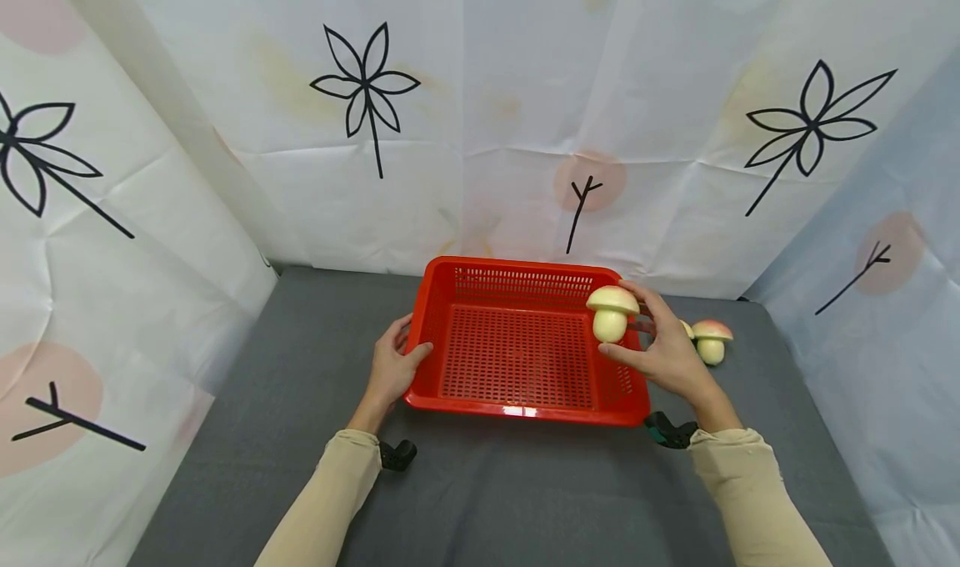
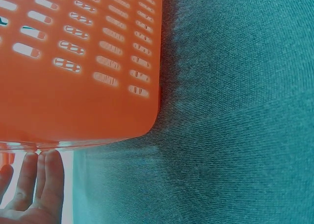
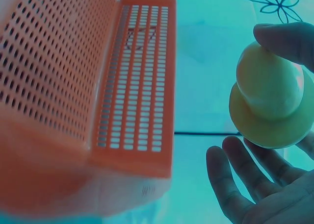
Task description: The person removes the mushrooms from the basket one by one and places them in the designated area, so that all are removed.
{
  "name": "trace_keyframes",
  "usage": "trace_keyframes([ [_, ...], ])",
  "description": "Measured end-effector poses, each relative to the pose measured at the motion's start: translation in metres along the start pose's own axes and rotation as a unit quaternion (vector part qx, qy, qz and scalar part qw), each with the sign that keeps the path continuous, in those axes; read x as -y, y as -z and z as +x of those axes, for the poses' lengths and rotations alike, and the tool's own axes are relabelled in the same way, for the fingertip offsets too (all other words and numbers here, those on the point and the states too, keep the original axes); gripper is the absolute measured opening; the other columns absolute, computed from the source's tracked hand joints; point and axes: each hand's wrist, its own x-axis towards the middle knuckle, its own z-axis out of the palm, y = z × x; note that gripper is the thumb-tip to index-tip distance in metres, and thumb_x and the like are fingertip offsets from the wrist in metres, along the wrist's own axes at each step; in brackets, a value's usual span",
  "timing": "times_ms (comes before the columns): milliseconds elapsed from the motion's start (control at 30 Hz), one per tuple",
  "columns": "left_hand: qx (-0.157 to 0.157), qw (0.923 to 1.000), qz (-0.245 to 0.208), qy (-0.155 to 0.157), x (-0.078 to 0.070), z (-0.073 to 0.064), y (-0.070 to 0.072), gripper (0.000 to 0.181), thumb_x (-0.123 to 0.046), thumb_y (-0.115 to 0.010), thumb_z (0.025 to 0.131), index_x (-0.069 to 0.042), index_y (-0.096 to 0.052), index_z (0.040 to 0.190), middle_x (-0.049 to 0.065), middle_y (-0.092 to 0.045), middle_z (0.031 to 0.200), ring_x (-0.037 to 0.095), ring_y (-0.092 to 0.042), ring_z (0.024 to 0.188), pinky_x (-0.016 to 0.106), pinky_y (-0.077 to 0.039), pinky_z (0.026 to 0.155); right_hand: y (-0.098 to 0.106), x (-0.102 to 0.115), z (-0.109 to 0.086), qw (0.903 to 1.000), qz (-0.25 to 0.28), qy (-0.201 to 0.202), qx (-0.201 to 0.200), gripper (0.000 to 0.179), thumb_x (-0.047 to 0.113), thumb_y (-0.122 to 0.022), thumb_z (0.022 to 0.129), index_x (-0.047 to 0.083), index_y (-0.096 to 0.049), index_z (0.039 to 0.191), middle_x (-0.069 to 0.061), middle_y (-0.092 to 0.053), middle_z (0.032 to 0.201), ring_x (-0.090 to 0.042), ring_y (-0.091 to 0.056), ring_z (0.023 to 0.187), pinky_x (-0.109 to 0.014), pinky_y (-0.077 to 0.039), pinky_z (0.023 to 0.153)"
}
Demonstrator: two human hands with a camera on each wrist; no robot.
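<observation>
A red plastic basket (image 1: 517, 400) with slotted walls sits on the grey cloth. At its left side, my left hand (image 1: 392, 365) holds the wall, thumb over the rim and fingers against the outside; in the left wrist view the fingertips (image 2: 53, 160) meet the basket. Over the basket's right end, my right hand (image 1: 670, 352) pinches a toy mushroom (image 1: 610, 323) between thumb and fingers. Its cap is yellow and reddish, its stem pale. The right wrist view shows the thumb (image 3: 284, 40) on the stem and fingers under the cap.
To the right of the basket lies another toy mushroom (image 1: 711, 342), with a further one (image 1: 687, 330) partly hidden by my right hand. White curtains (image 1: 480, 133) with black flower drawings close off the back and both sides of the grey-covered table (image 1: 480, 500).
</observation>
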Motion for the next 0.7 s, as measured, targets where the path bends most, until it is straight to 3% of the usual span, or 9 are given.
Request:
trace_keyframes([
  [133,0.002,1.0000,-0.004,0.000,-0.001,0.000,0.000,0.060,-0.003,-0.067,0.096,-0.007,-0.043,0.151,0.022,-0.059,0.136,0.039,-0.064,0.116,0.056,-0.056,0.090,0.008,-0.004,-0.008,0.9999,-0.009,-0.008,-0.007,0.091,0.001,-0.083,0.081,0.010,-0.034,0.157,-0.016,-0.049,0.138,-0.035,-0.056,0.112,-0.021,-0.050,0.086],
  [233,0.002,1.0000,-0.007,0.004,-0.001,-0.001,0.000,0.059,-0.003,-0.067,0.097,-0.008,-0.043,0.151,0.021,-0.059,0.136,0.038,-0.064,0.116,0.056,-0.056,0.090,0.013,-0.009,-0.012,0.9997,-0.013,-0.010,-0.015,0.092,-0.001,-0.084,0.080,0.008,-0.034,0.157,-0.019,-0.049,0.136,-0.037,-0.058,0.108,-0.013,-0.047,0.082],
  [500,0.003,1.0000,-0.003,0.006,-0.001,0.000,0.000,0.061,-0.003,-0.066,0.097,-0.008,-0.042,0.152,0.020,-0.058,0.138,0.038,-0.064,0.117,0.055,-0.056,0.090,0.027,-0.019,-0.023,0.9988,-0.020,-0.005,-0.043,0.091,-0.007,-0.083,0.078,0.003,-0.036,0.154,-0.016,-0.049,0.136,-0.005,-0.047,0.113,-0.009,-0.043,0.087],
  [700,0.000,1.0000,-0.003,0.000,-0.001,0.000,0.000,0.061,-0.003,-0.066,0.097,-0.007,-0.042,0.152,0.022,-0.058,0.137,0.039,-0.064,0.116,0.056,-0.056,0.090,0.036,-0.026,-0.034,0.9967,-0.056,-0.018,-0.055,0.091,-0.002,-0.084,0.078,0.002,-0.034,0.155,-0.018,-0.049,0.134,0.000,-0.046,0.108,-0.007,-0.043,0.085],
])
